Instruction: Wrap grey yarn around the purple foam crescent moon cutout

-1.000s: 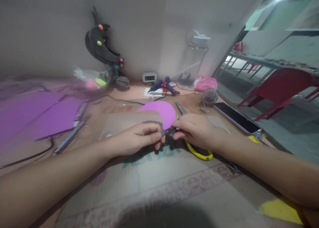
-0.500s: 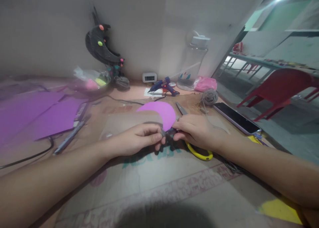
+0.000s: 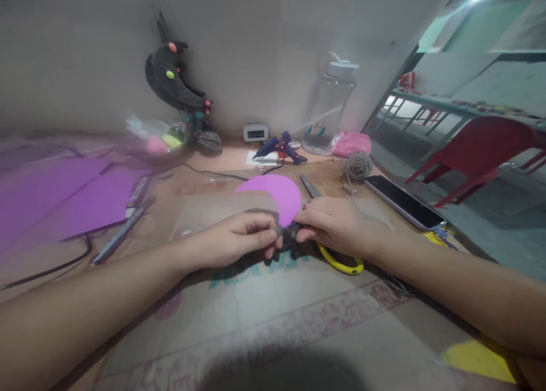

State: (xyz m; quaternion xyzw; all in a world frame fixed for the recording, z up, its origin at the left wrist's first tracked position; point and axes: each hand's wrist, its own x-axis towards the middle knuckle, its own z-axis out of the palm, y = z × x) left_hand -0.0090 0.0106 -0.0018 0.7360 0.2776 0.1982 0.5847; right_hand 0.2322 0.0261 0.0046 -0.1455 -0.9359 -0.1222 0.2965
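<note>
My left hand (image 3: 251,237) is closed in a pinch at the near tip of a purple paper crescent (image 3: 289,192). Right beside it, my right hand (image 3: 330,223) is closed too, its fingertips bent inward. Between the fingertips of both hands is a small dark grey piece (image 3: 290,231), too blurred to name surely. Scissors with a yellow handle (image 3: 341,264) lie partly under my right hand, the blade (image 3: 310,186) showing beyond it. A ball of grey yarn (image 3: 358,166) sits farther back, with a strand trailing towards my right forearm.
Behind stand a blue glue gun (image 3: 279,147), a small digital clock (image 3: 255,132) and a clear bottle (image 3: 328,106). A phone (image 3: 405,202) lies at the right table edge. Purple sheets (image 3: 85,197) and a pen (image 3: 118,237) are left. A decorated dark crescent (image 3: 173,78) leans on the wall.
Both hands stay almost in place, pinching the small dark piece. The purple crescent between them has barely shifted.
</note>
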